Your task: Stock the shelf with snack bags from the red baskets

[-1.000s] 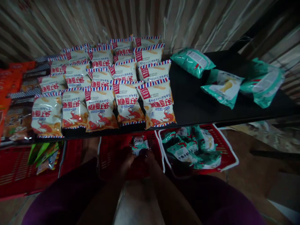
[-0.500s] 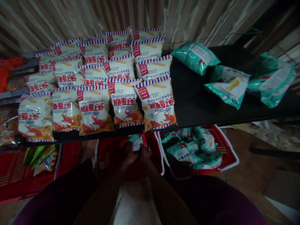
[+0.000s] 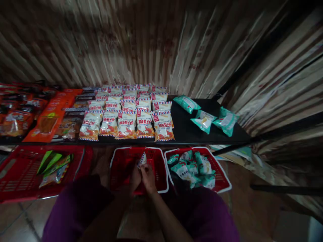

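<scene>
Low over the middle red basket [image 3: 165,174], a white snack bag [image 3: 142,158] with a red-and-blue striped edge is held between my hands. My right hand [image 3: 148,176] pinches it from the right, fingers closed. On its left side, my left hand [image 3: 135,176] is closed against the lower part of the bag; its fingers are dark and partly hidden. Matching white snack bags [image 3: 126,125] stand in rows on the black shelf [image 3: 185,129] just above and beyond the basket.
A red basket [image 3: 223,179] of teal snack bags [image 3: 185,171] sits to the right. Another basket [image 3: 15,168] at left holds green packets [image 3: 51,163]. Several teal bags [image 3: 186,103] lie on the shelf's right end. Orange and brown packs [image 3: 51,112] fill its left. A dark shelf leg [image 3: 234,149] slants at right.
My view has pulled back, showing more shelf and baskets. My hands have come out from under the shelf edge, and the striped edge of the white bag now shows between them.
</scene>
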Available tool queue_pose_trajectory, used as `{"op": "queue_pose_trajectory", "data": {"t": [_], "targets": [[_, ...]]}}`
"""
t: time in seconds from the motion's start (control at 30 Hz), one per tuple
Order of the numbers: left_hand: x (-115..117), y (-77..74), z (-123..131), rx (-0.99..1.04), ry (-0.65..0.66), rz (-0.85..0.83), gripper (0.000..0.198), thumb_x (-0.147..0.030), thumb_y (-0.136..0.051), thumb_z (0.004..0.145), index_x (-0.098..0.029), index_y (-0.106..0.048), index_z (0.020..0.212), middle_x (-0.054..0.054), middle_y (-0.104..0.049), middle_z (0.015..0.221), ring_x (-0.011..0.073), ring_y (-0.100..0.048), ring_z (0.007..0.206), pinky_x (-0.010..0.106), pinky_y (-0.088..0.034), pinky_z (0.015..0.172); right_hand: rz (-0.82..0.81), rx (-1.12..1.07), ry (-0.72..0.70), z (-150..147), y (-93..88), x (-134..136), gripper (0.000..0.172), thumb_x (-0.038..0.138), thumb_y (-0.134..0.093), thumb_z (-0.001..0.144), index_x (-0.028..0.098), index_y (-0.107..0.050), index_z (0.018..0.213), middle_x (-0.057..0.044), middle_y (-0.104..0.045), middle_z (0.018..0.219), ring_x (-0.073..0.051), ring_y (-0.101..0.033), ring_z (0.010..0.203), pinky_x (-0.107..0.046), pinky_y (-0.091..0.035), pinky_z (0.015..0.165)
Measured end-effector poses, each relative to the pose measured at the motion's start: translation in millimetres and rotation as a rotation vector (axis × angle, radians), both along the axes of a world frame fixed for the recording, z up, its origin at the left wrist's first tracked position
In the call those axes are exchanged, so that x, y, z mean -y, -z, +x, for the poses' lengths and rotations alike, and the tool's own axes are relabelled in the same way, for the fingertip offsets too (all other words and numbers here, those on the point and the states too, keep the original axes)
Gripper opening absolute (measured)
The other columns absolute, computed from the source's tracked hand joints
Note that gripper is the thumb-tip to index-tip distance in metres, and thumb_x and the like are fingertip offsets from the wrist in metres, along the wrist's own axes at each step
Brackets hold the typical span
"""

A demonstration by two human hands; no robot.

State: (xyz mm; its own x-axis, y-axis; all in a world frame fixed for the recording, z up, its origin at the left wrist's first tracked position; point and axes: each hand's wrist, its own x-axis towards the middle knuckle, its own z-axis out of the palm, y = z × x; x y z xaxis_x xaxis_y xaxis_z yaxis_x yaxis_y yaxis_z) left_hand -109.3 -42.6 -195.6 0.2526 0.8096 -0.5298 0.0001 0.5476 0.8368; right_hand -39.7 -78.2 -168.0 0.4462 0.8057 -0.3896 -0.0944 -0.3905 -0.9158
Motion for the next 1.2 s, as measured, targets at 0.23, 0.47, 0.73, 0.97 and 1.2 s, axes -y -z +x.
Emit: {"op": "queue_pose_trajectory", "data": {"t": [0.23, 0.47, 0.73, 0.97, 1.2], "targets": [[21, -73.0, -36, 0.101, -0.133, 0.025, 0.042, -0.034, -0.071, 0.061, -0.016, -0.061, 0.097, 0.008, -0.069, 0.097, 0.0244, -0.063, 0.093, 0.035, -0.046, 0.083, 0.170, 0.027, 0.059, 22, -81.6, 23, 0.033, 0.049, -0.062, 0.070, 0.022, -0.066, 0.090, 0.000, -0.069, 0.088, -0.017, -0.060, 0.088, -0.027, -0.043, 0.084], [31, -139.6, -65, 0.271, -0.032, 0.099, 0.045, -0.034, -0.075, 0.058, -0.014, -0.065, 0.097, 0.010, -0.071, 0.095, 0.0222, -0.065, 0.085, 0.034, -0.047, 0.080, 0.242, -0.204, 0.011, 23, -135.7, 33, 0.031, 0.049, -0.067, 0.067, 0.021, -0.065, 0.080, -0.002, -0.072, 0.082, -0.017, -0.066, 0.077, -0.028, -0.051, 0.069], [44, -182.6, -70, 0.340, 0.110, 0.168, 0.046, -0.033, -0.077, 0.058, -0.016, -0.066, 0.100, 0.008, -0.071, 0.094, 0.0206, -0.065, 0.083, 0.031, -0.047, 0.076, 0.237, -0.463, -0.115, 20, -175.4, 61, 0.040, 0.039, -0.081, 0.056, 0.020, -0.068, 0.088, -0.001, -0.074, 0.080, -0.017, -0.068, 0.068, -0.028, -0.056, 0.063], [71, -192.4, -67, 0.335, 0.163, 0.176, 0.050, -0.041, -0.076, 0.062, -0.016, -0.064, 0.104, 0.009, -0.071, 0.097, 0.0220, -0.065, 0.087, 0.034, -0.046, 0.081, 0.283, -0.463, -0.019, 14, -178.7, 73, 0.031, 0.034, -0.081, 0.056, 0.019, -0.064, 0.077, -0.001, -0.072, 0.066, -0.021, -0.069, 0.066, -0.032, -0.057, 0.062], [92, -183.5, -63, 0.446, 0.055, 0.163, 0.047, -0.041, -0.077, 0.061, -0.015, -0.065, 0.099, 0.009, -0.070, 0.096, 0.0218, -0.065, 0.086, 0.035, -0.047, 0.084, 0.296, -0.430, 0.063, 11, -172.1, 75, 0.029, 0.034, -0.080, 0.057, 0.020, -0.060, 0.074, 0.001, -0.070, 0.060, -0.020, -0.068, 0.062, -0.033, -0.057, 0.059]]}}
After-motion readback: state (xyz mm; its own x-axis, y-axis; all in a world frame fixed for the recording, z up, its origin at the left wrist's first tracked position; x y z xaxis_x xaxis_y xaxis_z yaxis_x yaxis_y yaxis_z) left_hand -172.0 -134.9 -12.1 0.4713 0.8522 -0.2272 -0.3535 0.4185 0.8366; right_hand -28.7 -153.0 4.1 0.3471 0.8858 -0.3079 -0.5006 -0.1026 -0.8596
